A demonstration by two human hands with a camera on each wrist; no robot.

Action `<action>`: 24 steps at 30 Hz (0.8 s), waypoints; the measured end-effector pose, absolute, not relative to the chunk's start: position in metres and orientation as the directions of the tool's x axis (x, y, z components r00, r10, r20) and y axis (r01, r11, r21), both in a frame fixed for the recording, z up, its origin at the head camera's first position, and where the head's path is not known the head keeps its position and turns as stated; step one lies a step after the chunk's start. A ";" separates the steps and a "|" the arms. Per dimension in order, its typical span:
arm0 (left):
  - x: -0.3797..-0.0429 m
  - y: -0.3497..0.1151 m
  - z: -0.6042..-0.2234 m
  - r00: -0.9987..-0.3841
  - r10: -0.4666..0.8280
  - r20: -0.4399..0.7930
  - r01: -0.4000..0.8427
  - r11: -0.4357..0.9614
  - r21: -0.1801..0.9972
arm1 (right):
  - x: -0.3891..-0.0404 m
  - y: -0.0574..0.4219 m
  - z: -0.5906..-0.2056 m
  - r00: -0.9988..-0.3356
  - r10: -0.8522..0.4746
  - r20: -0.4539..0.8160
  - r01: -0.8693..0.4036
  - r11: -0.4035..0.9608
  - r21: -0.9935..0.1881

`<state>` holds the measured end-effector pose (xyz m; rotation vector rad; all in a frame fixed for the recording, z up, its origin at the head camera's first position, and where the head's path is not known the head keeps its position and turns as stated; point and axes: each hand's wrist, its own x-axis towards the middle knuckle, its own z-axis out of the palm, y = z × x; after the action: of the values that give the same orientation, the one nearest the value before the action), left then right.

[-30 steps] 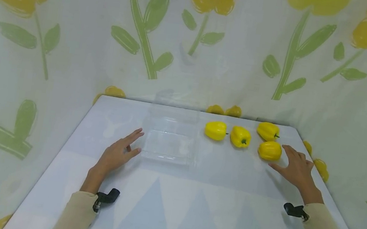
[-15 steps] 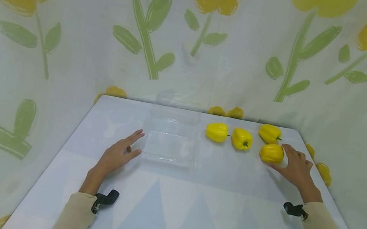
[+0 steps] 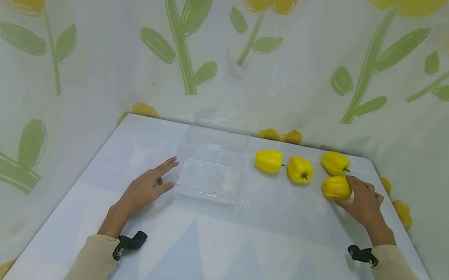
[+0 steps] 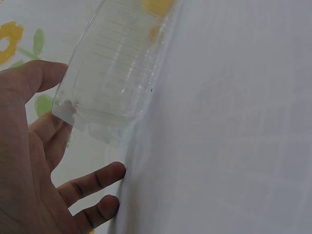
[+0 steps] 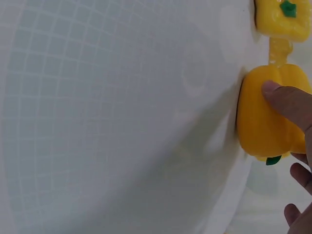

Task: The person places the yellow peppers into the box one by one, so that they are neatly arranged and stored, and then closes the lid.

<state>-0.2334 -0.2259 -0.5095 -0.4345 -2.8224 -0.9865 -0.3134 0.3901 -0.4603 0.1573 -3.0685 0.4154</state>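
Observation:
A yellow bell pepper [image 3: 337,187] lies on the table at the right. My right hand [image 3: 363,201] grips it from its right side; the right wrist view shows the thumb pressed on the pepper [image 5: 268,114]. Some of that hand's fingers are hidden behind it. My left hand [image 3: 143,191] is beside a clear plastic container [image 3: 206,194] with its lid raised at the back. Its fingers are spread. In the left wrist view, the thumb and a finger are at the edge of the container [image 4: 109,63]; whether they touch it I cannot tell.
Behind the held pepper lies another yellow bell pepper [image 3: 335,163]. Two more, one pepper [image 3: 268,161] and a second pepper [image 3: 299,170], lie between it and the container. A flower-print curtain [image 3: 291,82] surrounds the white table [image 3: 275,269].
My right hand has closed in on the near right pepper, thumb and fingers now against it. The left hand stays by the container. The head view has shifted slightly.

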 end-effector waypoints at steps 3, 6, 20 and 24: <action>-0.234 -0.226 -0.511 -0.951 0.227 0.209 0.307 0.752 0.584 | -0.313 0.389 -0.457 -0.993 -0.094 0.072 -0.110 0.960 -0.258; -0.234 -0.226 -0.512 -0.952 0.222 0.211 0.305 0.754 0.581 | -0.313 0.389 -0.454 -0.990 -0.093 0.106 -0.118 0.958 -0.262; -0.237 -0.226 -0.512 -0.954 0.232 0.190 0.300 0.752 0.587 | -0.308 0.392 -0.449 -0.985 -0.080 0.153 -0.117 0.961 -0.251; -0.236 -0.227 -0.512 -0.955 0.227 0.189 0.295 0.756 0.585 | -0.306 0.390 -0.444 -0.983 -0.065 0.173 -0.106 0.964 -0.243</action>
<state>-0.2365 -0.2267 -0.5116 -0.4242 -2.8432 -0.9743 -0.3059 0.3904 -0.4441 0.1289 -2.9505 0.3777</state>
